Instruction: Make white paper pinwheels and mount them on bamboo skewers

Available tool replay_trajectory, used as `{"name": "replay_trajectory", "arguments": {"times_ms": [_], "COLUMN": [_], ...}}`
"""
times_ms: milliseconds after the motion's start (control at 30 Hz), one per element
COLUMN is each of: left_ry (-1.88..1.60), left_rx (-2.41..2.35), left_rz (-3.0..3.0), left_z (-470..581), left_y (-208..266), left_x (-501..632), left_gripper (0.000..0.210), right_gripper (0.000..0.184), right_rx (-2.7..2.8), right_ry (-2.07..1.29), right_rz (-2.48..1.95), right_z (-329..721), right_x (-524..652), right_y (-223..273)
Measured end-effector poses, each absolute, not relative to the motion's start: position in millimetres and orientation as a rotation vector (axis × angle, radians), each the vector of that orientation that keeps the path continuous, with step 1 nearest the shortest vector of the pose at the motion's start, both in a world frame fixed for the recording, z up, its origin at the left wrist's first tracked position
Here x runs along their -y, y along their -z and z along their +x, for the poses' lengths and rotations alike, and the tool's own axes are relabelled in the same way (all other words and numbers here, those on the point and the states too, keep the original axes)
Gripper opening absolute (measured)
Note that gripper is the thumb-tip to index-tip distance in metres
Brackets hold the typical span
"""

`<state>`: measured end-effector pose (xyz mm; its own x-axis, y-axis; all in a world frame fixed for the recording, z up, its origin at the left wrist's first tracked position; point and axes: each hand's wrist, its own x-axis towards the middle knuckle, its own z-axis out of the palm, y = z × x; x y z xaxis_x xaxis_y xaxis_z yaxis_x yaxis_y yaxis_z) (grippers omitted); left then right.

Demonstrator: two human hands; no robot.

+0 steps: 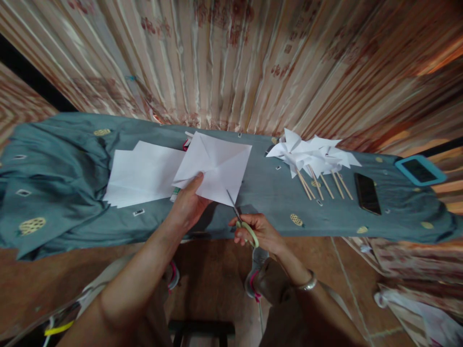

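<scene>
Head view: above the teal cloth (65,173), the left hand (188,205) pinches the creased paper square (215,166) at its lower edge, while the right hand (255,231), fingers curled through the scissors (240,219), meets the square's bottom corner beside paper pinwheels (314,156).

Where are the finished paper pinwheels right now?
In the head view, the paper pinwheels lie on the right of the blue-grey cloth, just left of the black phone.
</scene>
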<state>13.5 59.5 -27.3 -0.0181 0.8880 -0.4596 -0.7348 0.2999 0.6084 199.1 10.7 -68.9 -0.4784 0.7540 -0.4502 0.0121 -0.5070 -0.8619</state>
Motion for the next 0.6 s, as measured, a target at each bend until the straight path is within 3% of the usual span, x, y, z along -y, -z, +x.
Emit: {"name": "replay_trajectory", "arguments": {"times_ms": [200,600], "left_ry": [-1.305,-1.283], "left_rx": [-0.929,-0.888], "left_rz": [0.227,0.264], "left_z": [12.4,12.9], "left_y": [29.6,32.8], "left_x": [-59.5,-57.1], "left_gripper": [0.009,0.013], "right_gripper": [0.047,0.047], "right_rx": [1.153,1.194], "right_ry": [-2.018,-1.988], "right_rz": [-1.238,-1.233], "right_z": [197.8,196.1], "right_x": [-9.5,-9.8], "right_y": [70.2,66.8]}}
